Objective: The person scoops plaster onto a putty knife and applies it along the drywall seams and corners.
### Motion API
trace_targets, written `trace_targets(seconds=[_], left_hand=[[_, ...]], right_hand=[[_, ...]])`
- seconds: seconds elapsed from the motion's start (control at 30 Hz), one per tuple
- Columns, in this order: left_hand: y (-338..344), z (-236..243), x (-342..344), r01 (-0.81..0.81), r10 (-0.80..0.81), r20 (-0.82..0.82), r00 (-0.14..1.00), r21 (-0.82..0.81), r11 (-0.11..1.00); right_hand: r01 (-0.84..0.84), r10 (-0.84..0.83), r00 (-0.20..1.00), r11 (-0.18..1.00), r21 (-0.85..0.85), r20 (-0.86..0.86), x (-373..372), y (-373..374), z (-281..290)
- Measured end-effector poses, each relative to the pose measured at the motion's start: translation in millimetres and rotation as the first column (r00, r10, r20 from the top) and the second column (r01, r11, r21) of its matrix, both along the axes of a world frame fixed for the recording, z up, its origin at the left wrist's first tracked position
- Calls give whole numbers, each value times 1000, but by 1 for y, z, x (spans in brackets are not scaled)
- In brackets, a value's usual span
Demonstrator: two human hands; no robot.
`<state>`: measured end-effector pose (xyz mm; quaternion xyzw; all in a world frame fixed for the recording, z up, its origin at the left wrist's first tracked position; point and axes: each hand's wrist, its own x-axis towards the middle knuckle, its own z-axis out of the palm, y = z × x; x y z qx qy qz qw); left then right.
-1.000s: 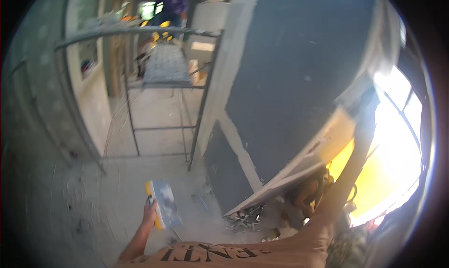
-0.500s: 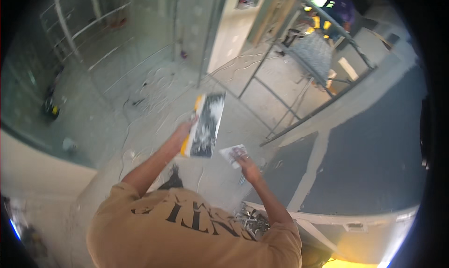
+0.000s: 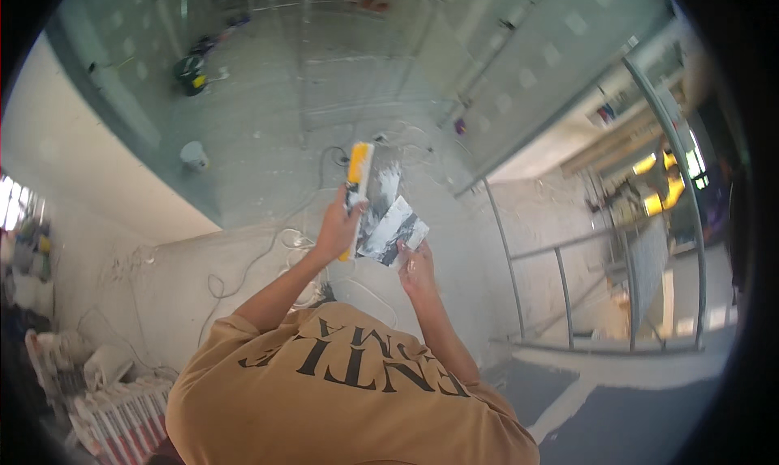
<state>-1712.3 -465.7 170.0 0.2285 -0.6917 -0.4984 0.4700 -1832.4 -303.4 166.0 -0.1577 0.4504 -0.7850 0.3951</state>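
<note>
In my left hand [image 3: 333, 228] is a wide skimming blade with a yellow and white back edge [image 3: 359, 171]. White compound is smeared over its dark face [image 3: 388, 178], which is turned to the right. My right hand [image 3: 417, 270] grips a smaller putty knife [image 3: 401, 220], its flat blade coated with white compound. The putty knife overlaps the lower part of the wide blade and appears to touch its face. Its handle is mostly hidden in my fingers.
A metal scaffold frame [image 3: 565, 290] stands at right, with a person [image 3: 714, 209] beyond it. Cables [image 3: 217, 286] lie across the dusty floor. A white bucket [image 3: 194, 156] and a dark bucket [image 3: 189, 76] stand by the left wall. Stacked packages [image 3: 122, 420] are at lower left.
The view has swung to the left. The putty knife, apart from the wide blade before, now lies across its face. My hands have come closer together.
</note>
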Motion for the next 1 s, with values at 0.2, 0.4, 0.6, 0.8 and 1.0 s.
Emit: trace_targets(seconds=[0.2,0.4,0.6,0.8,1.0], left_hand=[[-162,52,7,-92,54,280,958,122,988],[-420,-50,86,-553,550,84,831,227,801],[-565,-247,172,-928,837,411,362,240,284],[-347,-412,259,-551,538,777,-326,306,-777],[-120,-478,166,-103,226,946,-232,207,-973]], right_hand=[[-266,276,956,959,102,-103,-72,-219,62],[-615,616,788,787,46,-8,-58,-503,78],[-940,922,341,337,55,181,-30,-771,-79],[-912,917,-360,-385,144,170,140,-923,-56],[-781,800,-577,-599,179,164,347,-946,-57]])
